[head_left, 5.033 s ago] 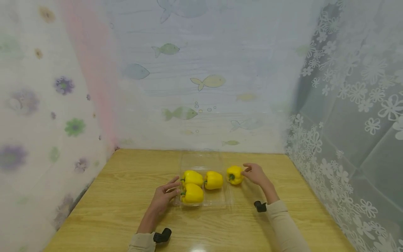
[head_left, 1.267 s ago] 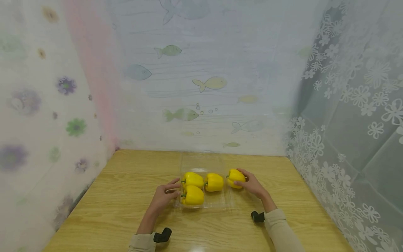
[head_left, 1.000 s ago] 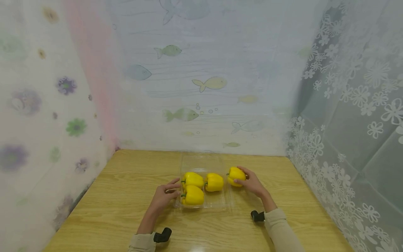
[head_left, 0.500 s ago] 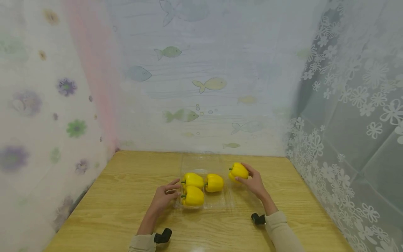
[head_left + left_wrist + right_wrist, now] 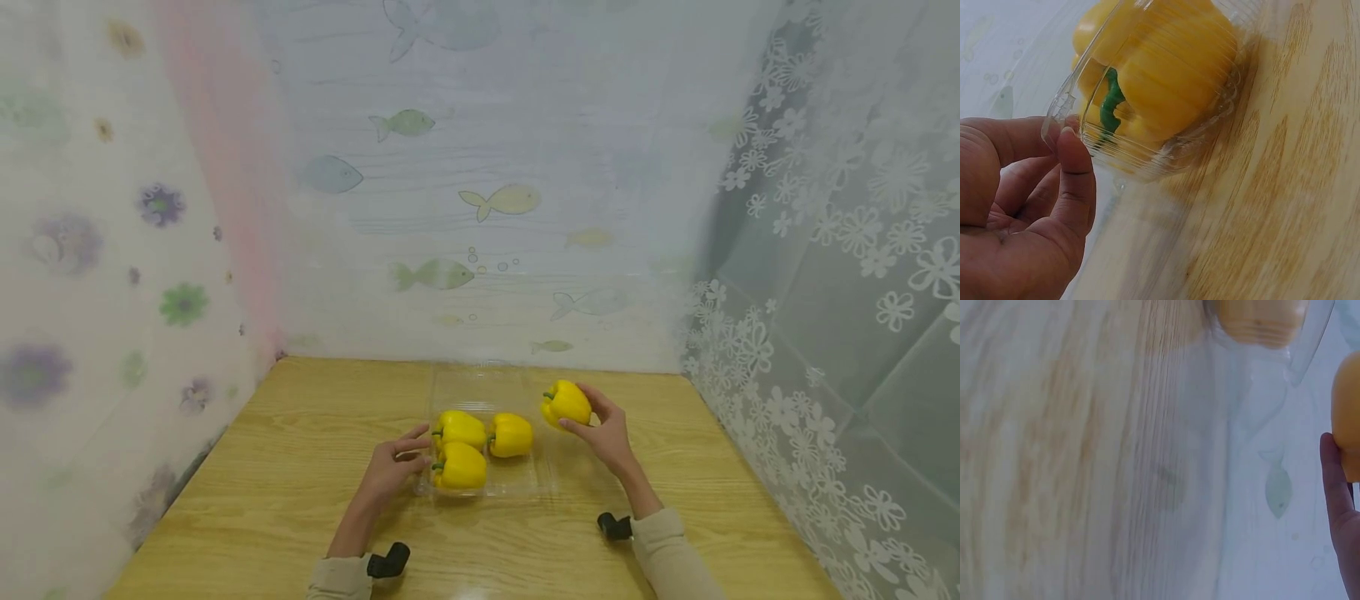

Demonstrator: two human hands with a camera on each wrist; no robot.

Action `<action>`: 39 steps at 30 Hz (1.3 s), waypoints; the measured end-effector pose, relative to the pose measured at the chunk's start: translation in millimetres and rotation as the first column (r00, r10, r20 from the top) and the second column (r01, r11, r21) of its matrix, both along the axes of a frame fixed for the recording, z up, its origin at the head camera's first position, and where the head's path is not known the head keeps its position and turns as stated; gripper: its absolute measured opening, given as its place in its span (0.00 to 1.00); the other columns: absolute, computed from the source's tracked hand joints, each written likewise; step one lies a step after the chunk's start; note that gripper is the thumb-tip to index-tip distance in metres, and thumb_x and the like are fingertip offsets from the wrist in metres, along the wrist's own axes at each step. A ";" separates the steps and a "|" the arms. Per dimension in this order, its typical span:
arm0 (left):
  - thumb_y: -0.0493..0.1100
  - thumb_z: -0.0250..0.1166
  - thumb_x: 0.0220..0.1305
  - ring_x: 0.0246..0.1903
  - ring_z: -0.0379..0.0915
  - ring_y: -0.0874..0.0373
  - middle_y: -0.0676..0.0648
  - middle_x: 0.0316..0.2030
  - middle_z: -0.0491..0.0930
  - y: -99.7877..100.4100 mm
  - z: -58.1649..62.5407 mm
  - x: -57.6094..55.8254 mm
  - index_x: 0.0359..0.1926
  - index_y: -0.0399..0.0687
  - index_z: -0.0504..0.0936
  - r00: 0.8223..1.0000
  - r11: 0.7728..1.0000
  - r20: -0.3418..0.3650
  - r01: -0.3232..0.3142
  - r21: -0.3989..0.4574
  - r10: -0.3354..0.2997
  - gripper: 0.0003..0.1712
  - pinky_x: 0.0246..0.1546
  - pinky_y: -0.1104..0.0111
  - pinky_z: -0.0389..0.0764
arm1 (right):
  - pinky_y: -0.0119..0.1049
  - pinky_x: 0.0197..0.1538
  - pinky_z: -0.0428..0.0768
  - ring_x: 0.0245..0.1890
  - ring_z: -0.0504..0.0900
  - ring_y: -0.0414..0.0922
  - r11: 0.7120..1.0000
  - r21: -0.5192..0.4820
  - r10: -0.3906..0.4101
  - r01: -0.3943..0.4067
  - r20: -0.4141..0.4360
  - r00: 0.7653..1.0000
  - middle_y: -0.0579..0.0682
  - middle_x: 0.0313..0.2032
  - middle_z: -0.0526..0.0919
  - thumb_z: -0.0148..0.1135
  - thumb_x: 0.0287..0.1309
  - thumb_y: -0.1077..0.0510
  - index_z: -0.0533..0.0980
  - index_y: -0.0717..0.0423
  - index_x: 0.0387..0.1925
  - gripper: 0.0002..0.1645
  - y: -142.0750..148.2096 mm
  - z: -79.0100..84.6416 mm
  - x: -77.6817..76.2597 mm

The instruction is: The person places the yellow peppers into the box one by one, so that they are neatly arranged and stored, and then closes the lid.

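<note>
Yellow pepper point(image 5: 567, 405) in the right hand point(image 5: 609, 435), beside a clear plastic box point(image 5: 517, 481)

Right of centre in the head view, the pepper appears raised off the wooden worktop point(image 5: 315, 433), its green stem pointing left. The right hand is part-way curled, thumb on the near side, gripping the blunt end. At the centre, the box holds an upper-left pepper point(image 5: 461, 430), a lower-left pepper point(image 5: 460, 467) and a third pepper point(image 5: 512, 436) just to their right. At its left edge, the left hand point(image 5: 386, 471) pinches the rim between thumb and finger.

The held pepper should be light and firm, with smooth skin that may slip; its broad sides look the surest hold, the short stem a poor one. The box is probably thin and bendy, best steadied by its rim.

Fingers behind the held pepper are hidden. The right wrist view cuts off both pepper and hand at the right edge, and is blurred. The box's transparent edges are hard to trace against the wood.
</note>
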State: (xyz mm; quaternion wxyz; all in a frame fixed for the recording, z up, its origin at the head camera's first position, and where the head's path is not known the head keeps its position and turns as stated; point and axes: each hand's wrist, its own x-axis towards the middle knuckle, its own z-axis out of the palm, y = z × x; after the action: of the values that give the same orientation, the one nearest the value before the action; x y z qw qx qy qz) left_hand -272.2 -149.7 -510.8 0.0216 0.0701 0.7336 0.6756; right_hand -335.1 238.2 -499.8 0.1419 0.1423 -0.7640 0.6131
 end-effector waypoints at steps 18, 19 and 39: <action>0.31 0.66 0.66 0.63 0.71 0.36 0.43 0.72 0.69 1.1 -4.5 -2.7 0.58 0.32 0.83 1.000 1.000 0.009 -0.018 0.007 0.017 0.19 0.44 0.70 0.83 | 0.31 0.54 0.81 0.55 0.81 0.36 0.968 -0.009 0.249 -0.251 -0.089 0.964 0.51 0.60 0.81 0.73 0.55 0.71 0.73 0.65 0.66 0.36 -23.9 17.3 23.0; 0.31 0.66 0.66 0.63 0.71 0.36 0.42 0.72 0.69 1.1 -4.3 -2.4 0.58 0.31 0.82 1.000 1.000 0.002 -0.015 0.002 0.015 0.19 0.44 0.69 0.83 | 0.31 0.54 0.82 0.56 0.81 0.36 0.966 -0.012 0.256 -0.258 -0.083 0.963 0.52 0.60 0.81 0.73 0.55 0.70 0.73 0.65 0.66 0.36 -24.9 18.2 23.9; 0.30 0.66 0.66 0.64 0.70 0.35 0.41 0.72 0.68 1.8 -1.6 -1.1 0.58 0.29 0.82 1.000 0.999 0.005 -0.007 0.032 0.007 0.19 0.44 0.66 0.83 | 0.35 0.51 0.84 0.58 0.79 0.36 0.925 -0.020 0.379 -0.379 -0.005 0.925 0.63 0.65 0.77 0.73 0.56 0.68 0.72 0.65 0.67 0.37 -43.4 17.3 37.9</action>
State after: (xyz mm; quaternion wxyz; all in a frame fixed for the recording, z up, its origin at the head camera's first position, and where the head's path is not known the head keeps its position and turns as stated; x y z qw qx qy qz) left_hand -273.2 -147.9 -512.4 0.0198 0.0665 0.7229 0.6875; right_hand -297.2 194.8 -482.5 0.0228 0.2863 -0.7155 0.6368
